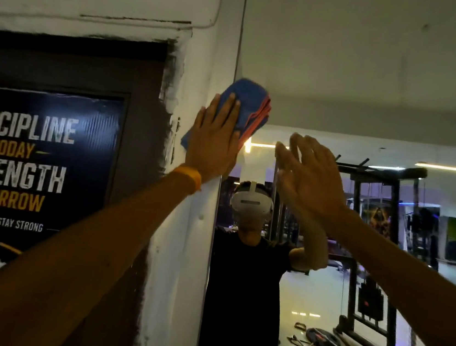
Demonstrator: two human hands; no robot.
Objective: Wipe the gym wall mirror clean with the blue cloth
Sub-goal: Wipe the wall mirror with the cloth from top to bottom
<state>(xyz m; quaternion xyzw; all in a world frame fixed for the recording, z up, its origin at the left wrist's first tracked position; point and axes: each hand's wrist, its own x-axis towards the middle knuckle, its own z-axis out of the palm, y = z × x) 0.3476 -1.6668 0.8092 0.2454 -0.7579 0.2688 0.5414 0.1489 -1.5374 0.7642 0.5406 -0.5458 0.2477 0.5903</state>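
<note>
Left hand (213, 145) fingers (230, 107) straight, flat, pressing the blue cloth (249, 97) against the glass; not curled round it. Cloth is folded, long axis steep, top leaning right, straddling the mirror (362, 74) left edge and the white pillar (179, 253). Right hand (306, 179) flat, fingers loose, empty, just right of the cloth. Bare glass lies right and below, so the sweep probably goes that way.

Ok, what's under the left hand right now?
The folded blue cloth, pink layers showing at its edge, pressed flat by the left hand across the left edge of the mirror. The surface beneath the cloth is hidden.
</note>
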